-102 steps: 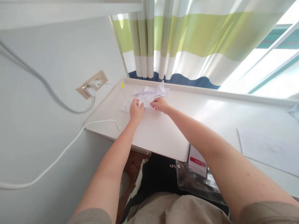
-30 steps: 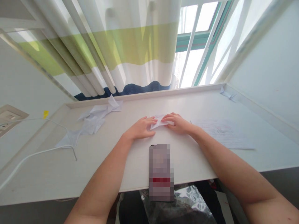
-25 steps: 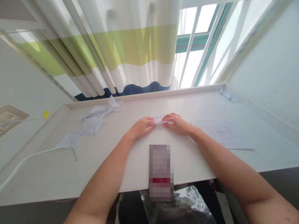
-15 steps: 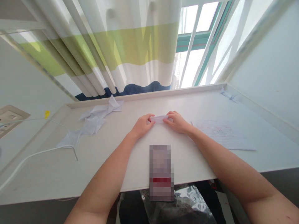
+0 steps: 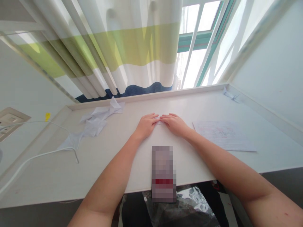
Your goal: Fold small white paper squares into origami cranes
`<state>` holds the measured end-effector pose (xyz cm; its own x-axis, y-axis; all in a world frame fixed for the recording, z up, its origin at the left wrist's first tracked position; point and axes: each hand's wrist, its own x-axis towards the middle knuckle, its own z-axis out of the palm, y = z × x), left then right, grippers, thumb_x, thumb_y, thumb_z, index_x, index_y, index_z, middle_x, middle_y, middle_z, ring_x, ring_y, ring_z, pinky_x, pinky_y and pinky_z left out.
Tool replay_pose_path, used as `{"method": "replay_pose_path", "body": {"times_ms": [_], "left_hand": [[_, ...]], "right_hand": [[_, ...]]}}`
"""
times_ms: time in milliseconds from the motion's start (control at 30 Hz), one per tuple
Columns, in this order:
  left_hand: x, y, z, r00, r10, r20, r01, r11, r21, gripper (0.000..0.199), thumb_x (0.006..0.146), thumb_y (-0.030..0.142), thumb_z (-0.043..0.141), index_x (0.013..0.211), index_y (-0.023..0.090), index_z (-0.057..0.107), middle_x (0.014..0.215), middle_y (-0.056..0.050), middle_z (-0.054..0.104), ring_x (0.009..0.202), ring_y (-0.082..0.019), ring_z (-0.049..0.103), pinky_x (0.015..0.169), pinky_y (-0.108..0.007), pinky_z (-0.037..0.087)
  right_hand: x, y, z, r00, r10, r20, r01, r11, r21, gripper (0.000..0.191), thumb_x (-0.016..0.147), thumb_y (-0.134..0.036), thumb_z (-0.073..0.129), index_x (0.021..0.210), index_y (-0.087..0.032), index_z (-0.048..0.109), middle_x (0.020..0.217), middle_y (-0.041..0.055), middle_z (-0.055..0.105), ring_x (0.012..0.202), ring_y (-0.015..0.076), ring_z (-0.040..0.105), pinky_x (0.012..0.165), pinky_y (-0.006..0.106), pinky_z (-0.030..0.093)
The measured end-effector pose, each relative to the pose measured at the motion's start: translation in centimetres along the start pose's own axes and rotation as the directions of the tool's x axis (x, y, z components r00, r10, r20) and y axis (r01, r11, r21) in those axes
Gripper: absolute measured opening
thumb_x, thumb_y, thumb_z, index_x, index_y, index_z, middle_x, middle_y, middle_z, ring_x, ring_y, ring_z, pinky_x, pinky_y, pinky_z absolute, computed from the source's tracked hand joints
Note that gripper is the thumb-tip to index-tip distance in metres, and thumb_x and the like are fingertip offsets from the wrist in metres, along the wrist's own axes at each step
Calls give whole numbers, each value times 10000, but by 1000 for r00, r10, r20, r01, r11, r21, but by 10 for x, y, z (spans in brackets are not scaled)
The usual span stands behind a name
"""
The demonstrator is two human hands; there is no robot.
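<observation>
A small piece of folded white paper (image 5: 160,122) lies on the white desk (image 5: 142,164), mostly covered by my hands. My left hand (image 5: 147,125) rests over its left part, fingers stretched and lying flat. From the other side, my right hand (image 5: 174,124) presses down on it with its fingers flat as well. The fingertips of both hands nearly meet over the middle of the paper. Just a small strip of it shows between them.
Folded paper shapes (image 5: 94,123) lie at the left near a white cable (image 5: 42,153). A lined sheet (image 5: 222,135) with writing is on the right, and another folded paper (image 5: 230,95) sits in the back corner. A blurred-out rectangular object (image 5: 163,167) overlaps the front edge.
Both hands have moved inward towards each other. Their fingers went from pinching the ends of the folded paper to lying flat on top of it.
</observation>
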<state>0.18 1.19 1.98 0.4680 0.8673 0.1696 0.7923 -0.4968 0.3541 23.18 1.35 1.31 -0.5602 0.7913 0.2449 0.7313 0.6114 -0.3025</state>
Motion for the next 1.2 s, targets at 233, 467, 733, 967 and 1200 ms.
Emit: {"method": "replay_pose_path", "body": {"times_ms": [233, 467, 733, 967, 1200], "left_hand": [[-10, 5, -21, 947, -76, 312, 31, 989, 146, 593, 1146, 341, 255, 1726, 390, 372, 1819, 45, 318, 1733, -241, 229, 1403, -646, 89], [-21, 13, -29, 911, -133, 390, 77, 985, 158, 665, 1134, 510, 231, 1781, 354, 215, 1860, 42, 158, 1760, -279, 69, 1400, -665, 15], [-28, 7, -21, 945, -143, 294, 99, 982, 158, 674, 1124, 570, 319, 1754, 329, 325, 1852, -45, 227, 1752, -369, 89, 1361, -759, 35], [-27, -5, -10, 983, -124, 133, 107, 986, 128, 624, 1101, 591, 417, 1642, 299, 525, 1805, -97, 382, 1720, -384, 235, 1369, -735, 77], [-3, 1, -1, 975, -192, -111, 192, 981, -17, 505, 1096, 356, 470, 1528, 137, 616, 1541, -175, 676, 1465, -322, 586, 1293, -528, 400]], "right_hand": [[-20, 5, -4, 954, 190, 231, -178, 981, -72, 710, 1119, -565, 345, 1766, -272, 318, 1835, 60, 286, 1702, 334, 286, 1396, 625, 184], [-21, 3, -9, 935, 237, 265, -222, 971, -84, 788, 1092, -700, 265, 1789, -335, 214, 1853, 8, 221, 1724, 323, 198, 1406, 611, 129], [-24, 10, -3, 963, 202, 181, -202, 979, -17, 785, 1086, -702, 355, 1751, -285, 339, 1824, 79, 322, 1707, 346, 266, 1398, 623, 184], [-21, 17, -1, 980, 182, 83, -184, 983, 17, 702, 1099, -654, 403, 1678, -263, 471, 1749, 128, 486, 1642, 362, 421, 1354, 621, 288], [3, 8, -3, 933, 339, -123, -330, 940, 88, 539, 1074, -496, 559, 1487, -161, 647, 1457, 210, 710, 1385, 397, 631, 1163, 555, 490]]}}
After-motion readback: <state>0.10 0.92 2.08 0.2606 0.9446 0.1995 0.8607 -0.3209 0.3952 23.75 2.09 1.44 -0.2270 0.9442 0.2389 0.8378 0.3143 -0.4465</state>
